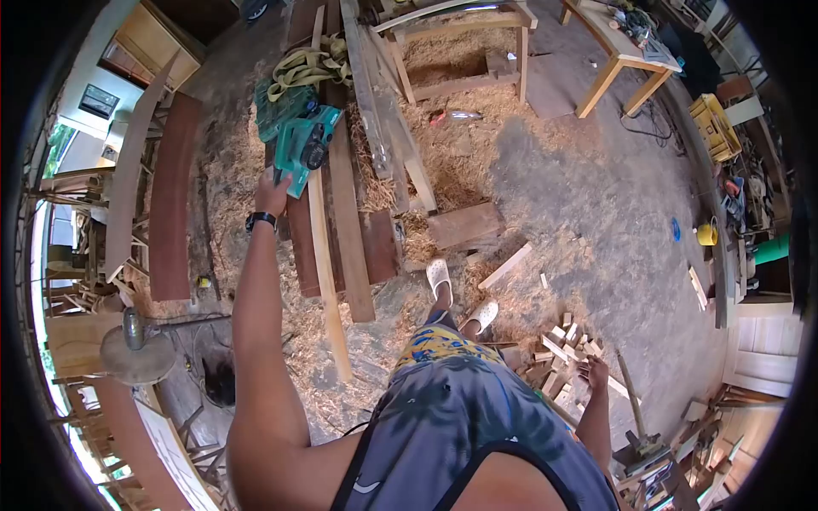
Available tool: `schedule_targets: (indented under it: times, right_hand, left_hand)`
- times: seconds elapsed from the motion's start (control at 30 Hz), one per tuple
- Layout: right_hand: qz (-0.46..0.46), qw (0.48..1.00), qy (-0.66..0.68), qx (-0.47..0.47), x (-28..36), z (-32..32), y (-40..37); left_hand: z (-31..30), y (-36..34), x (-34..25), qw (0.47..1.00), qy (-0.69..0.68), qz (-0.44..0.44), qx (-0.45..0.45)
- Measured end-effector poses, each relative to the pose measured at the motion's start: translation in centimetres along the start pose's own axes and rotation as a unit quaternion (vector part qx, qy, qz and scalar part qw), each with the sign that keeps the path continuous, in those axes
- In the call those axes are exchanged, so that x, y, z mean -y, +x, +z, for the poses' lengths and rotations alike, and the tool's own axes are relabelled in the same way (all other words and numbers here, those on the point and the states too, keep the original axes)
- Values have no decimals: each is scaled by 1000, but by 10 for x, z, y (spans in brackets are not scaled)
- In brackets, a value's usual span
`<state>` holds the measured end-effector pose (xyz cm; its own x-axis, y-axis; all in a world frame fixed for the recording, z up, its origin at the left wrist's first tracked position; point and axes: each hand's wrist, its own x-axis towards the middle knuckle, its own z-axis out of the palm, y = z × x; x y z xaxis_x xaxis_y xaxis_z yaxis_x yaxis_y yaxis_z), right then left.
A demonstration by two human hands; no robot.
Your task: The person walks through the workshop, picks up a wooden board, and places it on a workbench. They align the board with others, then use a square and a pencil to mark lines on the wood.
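My left hand, with a dark watch at the wrist, is closed on the rear end of a teal electric hand planer. The planer lies over long boards, close to a narrow pale wood strip that runs back toward me. Just behind the planer is a green case, with a tangle of olive strap beyond it. My right hand hangs low at my side, fingers apart and holding nothing. In this view it overlaps the edge of a heap of short wood offcuts.
Wood shavings cover much of the floor around my feet. A wooden frame stands ahead, and a small table with tools on it is at the far right. Long brown boards stand along the left. A round fan is nearby.
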<state>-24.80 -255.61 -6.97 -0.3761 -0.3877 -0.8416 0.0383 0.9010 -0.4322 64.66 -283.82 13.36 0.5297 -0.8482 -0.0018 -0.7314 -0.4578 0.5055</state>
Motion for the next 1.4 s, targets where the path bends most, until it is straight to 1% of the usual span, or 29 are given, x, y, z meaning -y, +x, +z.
schedule_targets:
  times: [0.03, 0.1, 0.13, 0.17, 0.23, 0.27, 0.3, 0.33, 0.43, 0.5, 0.53, 0.57, 0.6, 0.63, 0.67, 0.77, 0.83, 0.87, 0.93, 1.03, 1.07, 1.1, 1.13, 1.17, 1.23, 1.27, 1.33, 1.37, 1.4]
  right_hand:
    - [-3, 1000, 2, -5, 9, 8, -10]
    - [-19, 999, 19, -28, 26, 30, -35]
    - [-17, 999, 31, -31, 28, 40, -47]
    - [-17, 999, 38, -23, 20, 45, -48]
    - [11, 999, 28, -18, -3, 53, -48]
    - [18, 1000, 25, 4, -21, 53, -44]
    - [25, 999, 22, 27, -28, 53, -42]
    - [25, 999, 13, 23, -18, 54, -47]
    - [-9, 992, -120, 23, 2, 70, -81]
    - [-27, 979, -200, 23, 14, 76, -108]
    - [-15, 971, -237, 18, 31, 81, -117]
    - [-13, 971, -237, 17, 46, 87, -124]
    - [2, 980, -197, -10, 60, 93, -131]
    - [15, 987, -158, -37, 70, 96, -133]
    - [42, 996, -65, -42, 67, 92, -116]
    - [40, 995, -41, -78, 90, 102, -113]
    - [27, 996, -44, -71, 101, 109, -114]
    - [21, 996, -41, -75, 107, 117, -119]
    - [19, 996, -36, -75, 112, 129, -118]
    - [48, 997, -54, -40, 110, 147, -111]
    - [30, 993, -114, -20, 116, 153, -120]
    - [7, 985, -173, 1, 125, 159, -127]
    - [30, 983, -182, -4, 130, 165, -127]
    - [22, 984, -179, 0, 122, 164, -114]
    - [82, 993, -79, 2, 89, 150, -61]
    - [45, 996, -75, 9, 101, 151, -60]
    - [42, 996, -80, 4, 122, 153, -52]
    - [40, 995, -89, -3, 130, 153, -46]
    - [42, 996, -81, -5, 139, 154, -38]
  left_hand:
    - [13, 26, 17, 1000, -5, 3, 1]
    - [47, 88, 68, 998, -5, -54, -27]
    - [48, 103, 61, 994, -16, -110, -5]
    - [52, 112, 52, 994, -21, -110, -1]
    - [65, 125, 45, 991, 2, -97, -94]
    - [75, 146, 63, 994, 3, -71, -81]
    - [80, 159, 68, 994, -2, -79, -79]
    - [86, 168, 73, 993, -7, -81, -80]
    - [96, 183, 87, 993, -1, -97, -74]
    - [98, 190, 90, 988, 40, -142, -34]
    - [95, 190, 85, 988, 39, -143, -32]
    - [91, 183, 76, 990, 80, -112, -14]
    - [90, 171, 70, 989, 121, -81, 5]
    - [90, 158, 64, 989, 121, -83, 6]
    - [90, 144, 57, 988, 114, -102, 2]
    - [93, 113, 42, 985, 97, -140, -31]
    - [113, 95, 51, 973, 151, -142, -104]
    - [112, 86, 46, 973, 152, -141, -103]
    - [112, 74, 35, 968, 136, -191, -86]
    - [109, 72, 36, 974, 116, -180, -72]
    - [105, 70, 38, 974, 117, -180, -75]
    - [101, 68, 39, 979, 102, -168, -51]
    - [95, 69, 38, 984, 85, -156, -29]
    - [89, 66, 35, 984, 83, -153, -39]
    - [76, 60, 20, 988, 71, -134, -36]
    - [73, 59, 15, 988, 71, -130, -39]
    - [69, 63, 8, 985, 40, -169, -14]
    - [70, 65, 8, 985, 41, -165, -16]
    - [75, 68, 11, 989, 40, -129, -66]
